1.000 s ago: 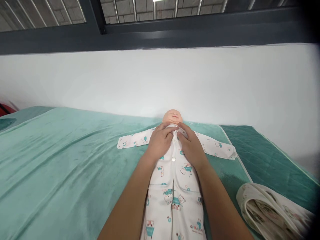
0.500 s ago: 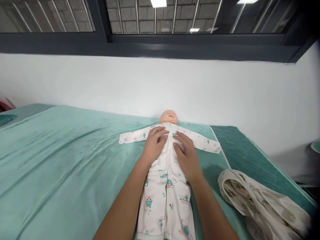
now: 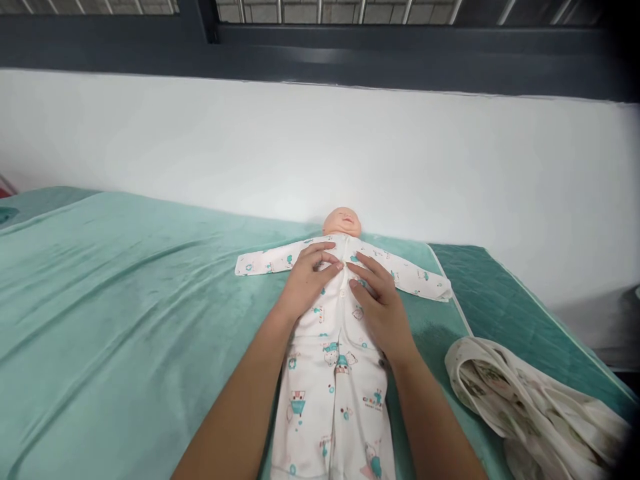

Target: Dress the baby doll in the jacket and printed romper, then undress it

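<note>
A baby doll [image 3: 342, 221] lies on its back on a green blanket [image 3: 150, 293], its head close to the white wall. It wears a white printed outfit [image 3: 310, 400] with long sleeves spread to both sides and buttons down the front. My left hand [image 3: 311, 277] rests on the left side of the chest, thumb and index finger close together at the button line. Across from it, my right hand [image 3: 381, 300] touches the right side of the chest, its fingertips near the same button line. Whatever cloth or button lies between the fingertips is too small to make out.
A crumpled white patterned cloth [image 3: 530, 400] lies at the lower right. Behind the blanket stands a white wall [image 3: 300, 147] below a dark window frame [image 3: 350, 60]. A darker green surface [image 3: 490, 287] shows on the right.
The view has tilted down slightly. My left thumb has moved towards the button line, closer to its index finger, and my right fingertips have come nearer to it.
</note>
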The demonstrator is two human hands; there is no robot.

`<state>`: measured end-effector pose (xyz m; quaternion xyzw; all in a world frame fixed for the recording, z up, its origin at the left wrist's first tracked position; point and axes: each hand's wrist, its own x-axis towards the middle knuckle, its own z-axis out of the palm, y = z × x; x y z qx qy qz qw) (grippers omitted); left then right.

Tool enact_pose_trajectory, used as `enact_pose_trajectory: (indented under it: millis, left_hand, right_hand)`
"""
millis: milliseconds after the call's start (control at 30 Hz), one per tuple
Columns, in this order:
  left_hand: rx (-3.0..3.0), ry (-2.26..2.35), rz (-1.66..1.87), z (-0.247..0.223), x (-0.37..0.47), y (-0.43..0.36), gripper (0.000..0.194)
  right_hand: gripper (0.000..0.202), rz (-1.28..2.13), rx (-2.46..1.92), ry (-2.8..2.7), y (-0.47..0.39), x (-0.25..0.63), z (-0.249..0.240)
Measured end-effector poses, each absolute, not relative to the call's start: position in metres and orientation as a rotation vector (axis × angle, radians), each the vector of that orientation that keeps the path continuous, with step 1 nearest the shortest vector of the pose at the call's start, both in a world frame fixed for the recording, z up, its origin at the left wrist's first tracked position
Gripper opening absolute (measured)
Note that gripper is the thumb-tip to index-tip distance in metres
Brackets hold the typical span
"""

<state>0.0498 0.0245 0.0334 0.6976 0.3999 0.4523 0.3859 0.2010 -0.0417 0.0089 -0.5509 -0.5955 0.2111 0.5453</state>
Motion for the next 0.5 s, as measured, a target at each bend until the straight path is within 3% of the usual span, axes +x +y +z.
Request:
enact_pose_trajectory:
  millis: [500]
  left_hand:
    - [1.832, 1.041, 1.145, 0.0327, 0.0539, 0.0245, 0.003]
  right_hand:
    - [0.027, 0.743, -1.304, -1.298, -0.0381, 0.2062, 0.0158]
